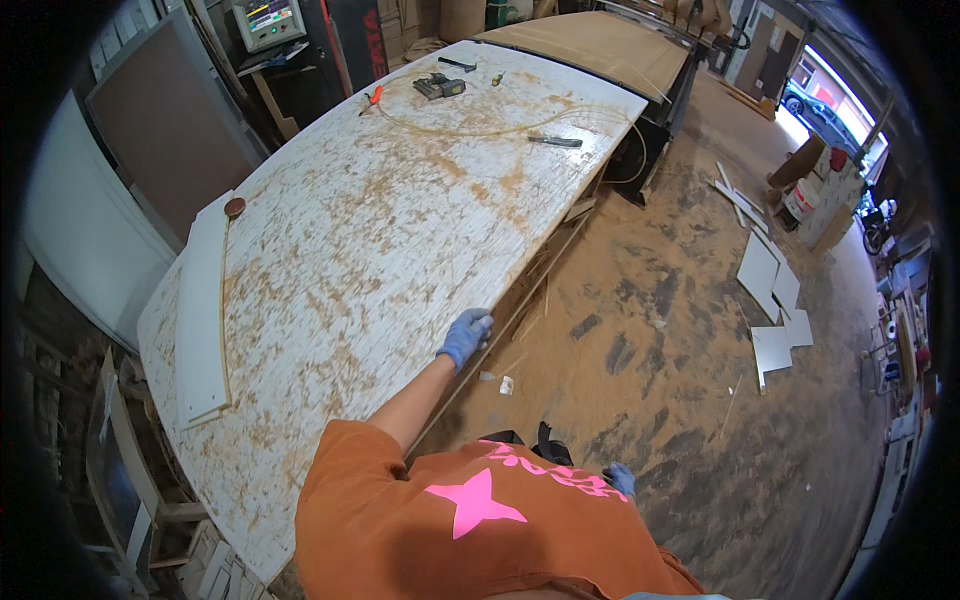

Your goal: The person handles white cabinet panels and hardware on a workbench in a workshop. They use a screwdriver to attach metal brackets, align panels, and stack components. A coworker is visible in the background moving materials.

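My left hand point(467, 338), in a blue-grey glove, lies at the right edge of a long worktable point(330, 270). Its fingers are curled over that edge. The tabletop is white, worn and strewn with sawdust. Low by my right side, my right hand point(620, 480) shows only in part past my orange shirt, gloved too, its fingers not clear. Far up the table lie a dark cordless-tool-like device point(440, 87), a knife-like grey tool point(555, 142), a black-handled tool point(457, 64) and a red-ended nozzle point(373, 97) on a thin yellowish hose point(470, 132).
A narrow white panel point(205, 310) lies along the table's left side, near a round brown disc point(235, 207). White board offcuts point(770, 270) are scattered on the dusty floor point(640, 310) to the right. A brown sheet point(600, 45) covers the bed beyond the table.
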